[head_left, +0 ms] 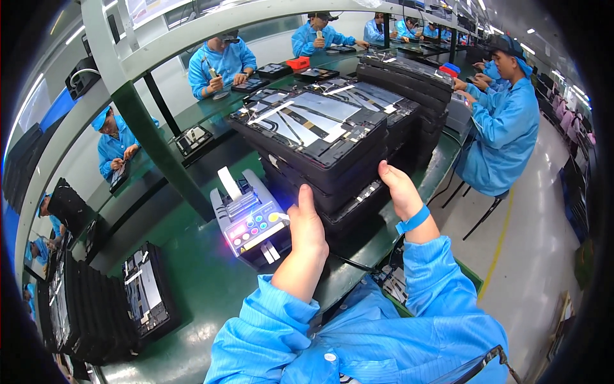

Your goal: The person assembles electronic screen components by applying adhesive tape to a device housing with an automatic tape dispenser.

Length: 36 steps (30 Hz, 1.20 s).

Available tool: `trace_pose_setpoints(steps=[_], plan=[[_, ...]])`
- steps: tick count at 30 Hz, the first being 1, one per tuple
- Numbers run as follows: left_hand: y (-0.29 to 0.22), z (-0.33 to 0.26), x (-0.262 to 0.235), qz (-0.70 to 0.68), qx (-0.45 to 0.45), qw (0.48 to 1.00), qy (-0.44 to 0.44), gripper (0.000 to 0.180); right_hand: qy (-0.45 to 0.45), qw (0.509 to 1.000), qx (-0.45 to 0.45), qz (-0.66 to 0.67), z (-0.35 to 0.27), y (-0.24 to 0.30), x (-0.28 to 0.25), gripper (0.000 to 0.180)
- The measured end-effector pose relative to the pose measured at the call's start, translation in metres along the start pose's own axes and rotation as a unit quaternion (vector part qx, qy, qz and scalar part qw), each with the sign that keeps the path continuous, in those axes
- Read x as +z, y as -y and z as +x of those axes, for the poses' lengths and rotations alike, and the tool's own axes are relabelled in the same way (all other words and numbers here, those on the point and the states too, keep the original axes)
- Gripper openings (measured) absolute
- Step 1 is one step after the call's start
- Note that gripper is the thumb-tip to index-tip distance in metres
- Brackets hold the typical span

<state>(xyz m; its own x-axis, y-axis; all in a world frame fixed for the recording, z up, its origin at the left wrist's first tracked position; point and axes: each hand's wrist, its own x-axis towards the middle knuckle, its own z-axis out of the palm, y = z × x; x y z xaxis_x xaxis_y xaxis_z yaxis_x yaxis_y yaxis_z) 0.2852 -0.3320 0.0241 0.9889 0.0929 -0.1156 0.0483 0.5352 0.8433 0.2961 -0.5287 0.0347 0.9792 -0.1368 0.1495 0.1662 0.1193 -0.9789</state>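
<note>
At green table [195,275], beside tape machine [252,221], gripping trays [313,157] slanting lengthwise to near-right, in left hand [308,230] and right hand [404,195].

A green-topped workbench [192,281] carries stacked black trays [313,137] beyond the left hand [308,229] and right hand [404,195]. Left of both sit a tape dispenser [248,216] (multicoloured buttons [258,225]) and, farther out, another loaded tray [144,289].

The trays [291,160] look matt, the tabletop [195,259] glossy, the tape dispenser [251,214] smooth plastic.
</note>
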Motion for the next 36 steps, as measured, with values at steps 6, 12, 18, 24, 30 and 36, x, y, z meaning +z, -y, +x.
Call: trace_pose_setpoints(steps=[6, 12, 18, 24, 30, 36], plan=[[-0.004, -0.003, -0.001, 0.006, -0.017, 0.999, -0.039, 0.056, 0.055, 0.998, -0.008, -0.004, -0.008, 0.018, -0.002, 0.048], [-0.003, -0.016, 0.007, 0.023, 0.019, 0.998, -0.051, 0.044, 0.088, 0.986, 0.012, 0.138, -0.014, 0.018, -0.003, 0.040], [-0.025, -0.051, 0.017, -0.082, 0.027, 0.996, 0.011, 0.039, 0.093, 0.983, -0.028, 0.156, -0.023, 0.025, -0.004, 0.043], [-0.070, -0.084, 0.014, -0.066, 0.119, 0.990, 0.042, 0.033, 0.105, 0.972, -0.081, 0.193, -0.052, 0.073, 0.027, 0.045], [-0.110, -0.133, -0.040, -0.049, 0.190, 0.979, 0.059, 0.038, 0.148, 0.967, -0.075, 0.191, -0.101, 0.093, 0.075, 0.036], [-0.128, -0.206, -0.106, 0.019, 0.207, 0.974, -0.085, 0.042, 0.240, 0.953, -0.053, 0.176, -0.159, 0.074, 0.135, 0.045]])
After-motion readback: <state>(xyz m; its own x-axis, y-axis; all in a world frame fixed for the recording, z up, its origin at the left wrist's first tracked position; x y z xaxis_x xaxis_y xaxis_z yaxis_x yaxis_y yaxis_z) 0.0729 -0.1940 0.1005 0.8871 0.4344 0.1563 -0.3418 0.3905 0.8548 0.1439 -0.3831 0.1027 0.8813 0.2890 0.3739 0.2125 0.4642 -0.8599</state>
